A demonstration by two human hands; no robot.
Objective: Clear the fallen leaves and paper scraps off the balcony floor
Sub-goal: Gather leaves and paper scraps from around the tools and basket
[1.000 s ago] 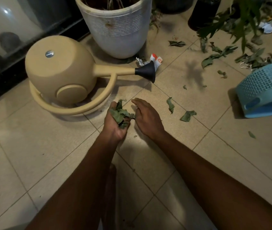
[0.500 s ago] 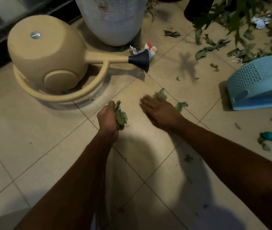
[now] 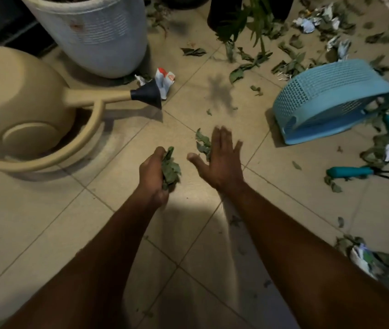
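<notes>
Since the earlier frames the right hand (image 3: 219, 162) has been carried away from the left hand (image 3: 153, 172) and forward over the floor (image 3: 46, 222). It is now spread above two loose leaves (image 3: 201, 141); its fingers are held straight and apart, the thumb out to the side, and nothing is gripped by it. Whether the leaves are already touched cannot be told, as the fingertips are blurred. The left hand has been kept closed throughout, its fingers curled tightly round a bunch (image 3: 170, 170) of green leaves, which is seen sticking out on the thumb side of the fist. The view has also been swung to the right, so that more litter is shown than before

From this it is judged that one gather has been finished and the next is being started: the two leaves are to be raked in and added to the bunch. Little of the task is judged done. A scrap (image 3: 165, 78) is left lying at the spout end of the can (image 3: 22, 100). Many leaves and papers (image 3: 307, 24) are strewn around the tipped basket (image 3: 326, 96), and a further heap (image 3: 378, 257) is seen at the lower right. The bunch is judged nearly as large as can be held, so an emptying is likely to be needed soon
</notes>
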